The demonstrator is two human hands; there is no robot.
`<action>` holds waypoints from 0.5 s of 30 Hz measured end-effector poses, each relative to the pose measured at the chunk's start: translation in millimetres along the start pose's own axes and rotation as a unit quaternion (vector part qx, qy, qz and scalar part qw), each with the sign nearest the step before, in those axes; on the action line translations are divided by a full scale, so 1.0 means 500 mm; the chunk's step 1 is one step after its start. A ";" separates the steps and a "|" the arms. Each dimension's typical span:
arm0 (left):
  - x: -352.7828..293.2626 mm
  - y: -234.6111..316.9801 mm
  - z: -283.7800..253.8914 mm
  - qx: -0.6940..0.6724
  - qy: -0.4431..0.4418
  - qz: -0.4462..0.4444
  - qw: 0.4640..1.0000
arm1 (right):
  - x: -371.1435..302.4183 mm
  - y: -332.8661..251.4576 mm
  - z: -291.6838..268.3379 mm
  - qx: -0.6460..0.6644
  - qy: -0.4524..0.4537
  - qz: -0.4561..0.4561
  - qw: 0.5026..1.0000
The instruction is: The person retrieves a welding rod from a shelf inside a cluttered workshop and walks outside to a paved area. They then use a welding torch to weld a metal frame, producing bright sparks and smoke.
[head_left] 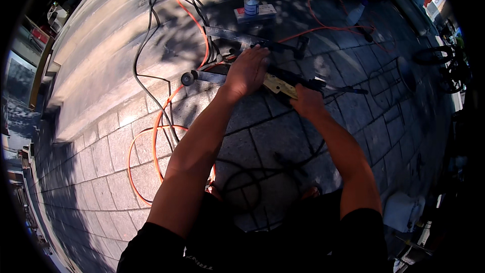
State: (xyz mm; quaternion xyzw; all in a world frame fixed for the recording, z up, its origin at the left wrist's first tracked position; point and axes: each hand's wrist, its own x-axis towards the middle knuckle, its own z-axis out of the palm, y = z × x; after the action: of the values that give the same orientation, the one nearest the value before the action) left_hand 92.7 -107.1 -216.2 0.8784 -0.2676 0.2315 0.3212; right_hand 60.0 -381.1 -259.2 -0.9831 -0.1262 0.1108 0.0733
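Observation:
My right hand (307, 102) is wrapped round the near end of a long yellow-and-black tool (282, 87), whose exact kind I cannot make out. My left hand (246, 72) lies over its far left end, fingers stretched out, hiding what is beneath the palm. Just beyond both hands, a dark metal frame (227, 34) of bars rests low over the paving. A small round wheel (188, 79) sits at the end of a grey bar (211, 77), left of my left hand. A black fitting (301, 48) forms the frame's right end.
Orange hose (154, 141) and dark cables (135, 65) trail down pale steps (96, 76) onto the paving. A dark cord (242, 172) coils near my feet. Farther off, a small bottle (251, 4) stands on a flat box (262, 12). A bicycle wheel (433, 55) shows at right.

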 end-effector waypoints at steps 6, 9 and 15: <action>0.004 0.027 0.034 -0.004 -0.020 0.028 0.999 | -0.002 -0.004 -0.007 0.011 0.006 0.009 1.000; 0.002 0.035 0.037 -0.007 -0.019 0.033 0.999 | -0.004 -0.001 -0.005 0.002 0.011 0.009 1.000; 0.005 0.042 0.027 -0.006 -0.023 0.029 0.999 | -0.005 -0.001 -0.008 -0.003 0.010 0.010 1.000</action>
State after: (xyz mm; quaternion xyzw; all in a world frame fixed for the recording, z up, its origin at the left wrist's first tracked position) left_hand 85.0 -130.9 -214.9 0.8735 -0.3011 0.2191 0.3136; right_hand 58.5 -381.5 -255.0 -0.9856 -0.1158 0.1011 0.0708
